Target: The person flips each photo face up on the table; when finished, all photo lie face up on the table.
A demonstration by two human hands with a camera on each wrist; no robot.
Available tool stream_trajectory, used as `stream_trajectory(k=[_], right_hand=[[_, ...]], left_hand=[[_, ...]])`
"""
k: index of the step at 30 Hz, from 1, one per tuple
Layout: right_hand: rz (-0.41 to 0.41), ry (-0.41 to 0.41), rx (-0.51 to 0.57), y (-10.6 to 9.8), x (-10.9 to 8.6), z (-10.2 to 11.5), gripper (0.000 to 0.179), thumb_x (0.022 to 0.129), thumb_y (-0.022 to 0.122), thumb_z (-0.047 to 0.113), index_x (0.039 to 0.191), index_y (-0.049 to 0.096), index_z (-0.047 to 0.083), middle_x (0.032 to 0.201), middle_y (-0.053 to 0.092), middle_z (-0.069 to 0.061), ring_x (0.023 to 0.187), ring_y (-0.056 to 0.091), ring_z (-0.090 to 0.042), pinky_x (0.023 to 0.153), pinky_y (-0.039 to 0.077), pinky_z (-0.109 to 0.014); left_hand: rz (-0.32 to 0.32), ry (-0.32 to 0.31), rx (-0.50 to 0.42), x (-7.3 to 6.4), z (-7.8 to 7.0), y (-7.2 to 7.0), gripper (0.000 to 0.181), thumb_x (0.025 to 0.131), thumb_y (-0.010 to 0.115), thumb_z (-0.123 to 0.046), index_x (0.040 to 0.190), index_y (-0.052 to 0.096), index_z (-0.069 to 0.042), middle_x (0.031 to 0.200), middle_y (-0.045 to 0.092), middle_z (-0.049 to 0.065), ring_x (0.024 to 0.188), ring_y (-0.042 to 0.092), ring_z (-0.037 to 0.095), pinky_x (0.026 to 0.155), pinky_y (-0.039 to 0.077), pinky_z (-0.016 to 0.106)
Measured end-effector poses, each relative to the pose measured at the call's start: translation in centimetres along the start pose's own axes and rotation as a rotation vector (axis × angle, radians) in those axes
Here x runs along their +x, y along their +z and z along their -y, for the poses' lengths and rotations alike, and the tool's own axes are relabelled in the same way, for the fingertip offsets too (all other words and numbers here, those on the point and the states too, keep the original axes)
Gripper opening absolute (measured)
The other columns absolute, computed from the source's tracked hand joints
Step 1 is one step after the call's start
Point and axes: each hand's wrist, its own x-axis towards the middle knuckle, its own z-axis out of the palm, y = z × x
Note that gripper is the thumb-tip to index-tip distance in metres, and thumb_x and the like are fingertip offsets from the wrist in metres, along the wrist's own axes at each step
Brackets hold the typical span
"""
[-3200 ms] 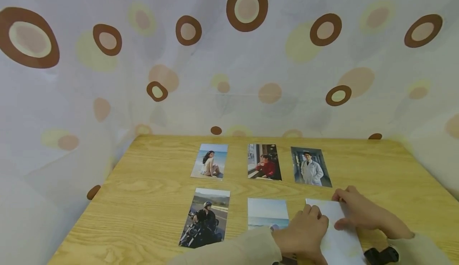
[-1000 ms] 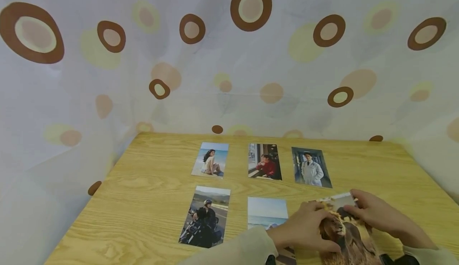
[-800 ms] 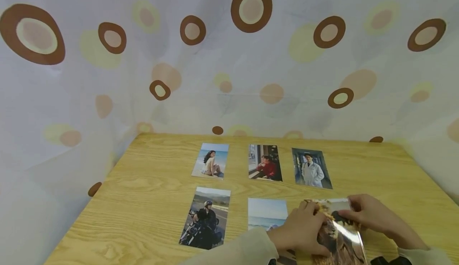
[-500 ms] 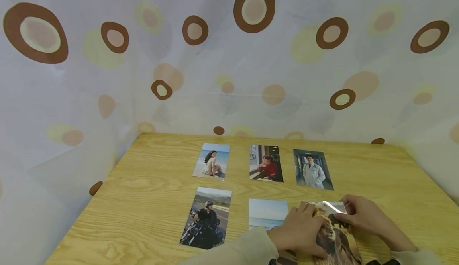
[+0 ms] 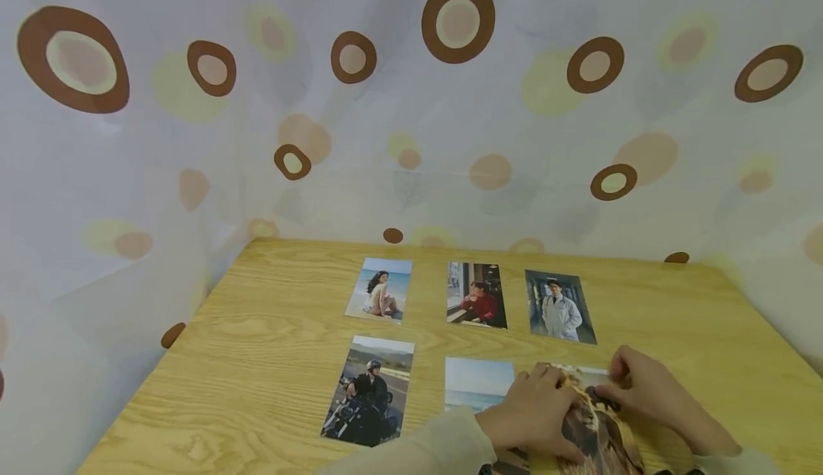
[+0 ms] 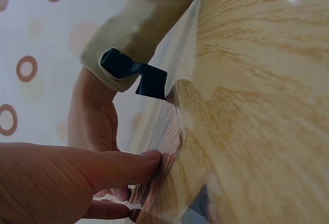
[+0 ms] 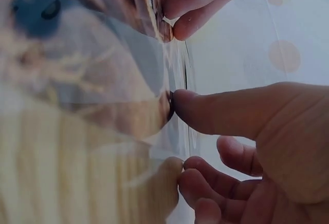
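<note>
A glossy photo of a lion point(image 5: 604, 439), picture side up, lies low over the table's near right part, held in both hands. My left hand point(image 5: 536, 411) pinches its left edge, thumb on the picture side, as the left wrist view also shows with the photo point(image 6: 163, 175) nearly edge-on. At the top right corner my right hand point(image 5: 649, 396) grips it between thumb and curled fingers. In the right wrist view the shiny photo surface point(image 7: 97, 44) bears strong reflections. Just left lies a seaside photo point(image 5: 476, 386), its lower part mostly covered by my left hand and sleeve.
On the wooden table point(image 5: 257, 361) lie a motorcyclist photo point(image 5: 371, 389) and, in a back row, a beach photo point(image 5: 381, 291), a red-sweater photo point(image 5: 477, 295) and a white-coat photo point(image 5: 561, 307). A patterned sheet point(image 5: 386, 118) stands behind and at the sides.
Earlier the held photo showed its white back; then its lion side came up. Over the last second both hands have moved it slightly left and lower. The other photos have stayed put.
</note>
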Motion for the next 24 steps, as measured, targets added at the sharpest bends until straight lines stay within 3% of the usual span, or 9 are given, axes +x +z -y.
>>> stream_trajectory(k=[5, 8, 11, 14, 19, 24], right_hand=[[0.060, -0.083, 0.047, -0.5, 0.3, -0.5, 0.028, 0.089, 0.069, 0.020, 0.096, 0.051, -0.001, 0.082, 0.052, -0.003, 0.068, 0.045, -0.004, 0.059, 0.040, -0.025], [0.158, -0.113, 0.132, -1.1, 0.1, -1.0, 0.041, 0.097, 0.058, 0.021, 0.117, 0.045, -0.011, 0.092, 0.057, -0.007, 0.074, 0.052, -0.003, 0.062, 0.046, -0.025], [0.193, -0.109, 0.193, -1.6, -0.1, -1.2, 0.050, 0.100, 0.052, 0.020, 0.129, 0.033, -0.017, 0.098, 0.058, -0.011, 0.077, 0.058, -0.003, 0.063, 0.049, -0.026], [0.151, -0.097, 0.174, -1.7, -0.5, -1.1, 0.052, 0.100, 0.053, 0.020, 0.130, 0.032, -0.017, 0.101, 0.057, -0.014, 0.079, 0.059, -0.008, 0.063, 0.050, -0.027], [0.012, -0.123, 0.054, -1.6, -1.7, -1.4, 0.039, 0.096, 0.059, 0.017, 0.122, 0.048, -0.010, 0.110, 0.053, -0.019, 0.090, 0.056, -0.023, 0.065, 0.049, -0.028], [-0.172, -0.227, -0.088, -1.3, -2.2, -1.8, 0.040, 0.089, 0.068, 0.014, 0.121, 0.053, -0.004, 0.116, 0.052, -0.023, 0.099, 0.055, -0.041, 0.072, 0.049, -0.050]], left_hand=[[-0.030, 0.011, -0.085, -0.2, 0.3, -0.5, 0.037, 0.084, 0.061, -0.062, 0.111, 0.059, -0.037, 0.134, 0.044, -0.011, 0.119, 0.040, 0.006, 0.080, 0.041, 0.019], [-0.051, 0.015, -0.188, -0.7, 0.9, -1.2, 0.037, 0.088, 0.060, -0.056, 0.117, 0.060, -0.033, 0.138, 0.044, -0.009, 0.122, 0.041, 0.007, 0.083, 0.044, 0.019], [-0.070, 0.001, -0.297, -1.7, 2.2, -2.2, 0.044, 0.090, 0.060, -0.052, 0.128, 0.057, -0.029, 0.142, 0.042, -0.007, 0.126, 0.040, 0.009, 0.086, 0.047, 0.022], [-0.123, 0.006, -0.372, -3.0, 4.0, -2.9, 0.048, 0.092, 0.060, -0.047, 0.134, 0.054, -0.024, 0.146, 0.040, -0.003, 0.132, 0.038, 0.015, 0.095, 0.046, 0.029], [-0.263, -0.023, -0.440, -5.1, 7.2, -3.7, 0.045, 0.094, 0.059, -0.038, 0.133, 0.054, -0.015, 0.148, 0.041, 0.005, 0.138, 0.036, 0.023, 0.107, 0.039, 0.041], [-0.387, -0.106, -0.488, -7.5, 10.5, -4.4, 0.045, 0.092, 0.063, -0.031, 0.132, 0.054, -0.011, 0.147, 0.044, 0.008, 0.135, 0.039, 0.026, 0.106, 0.039, 0.045]])
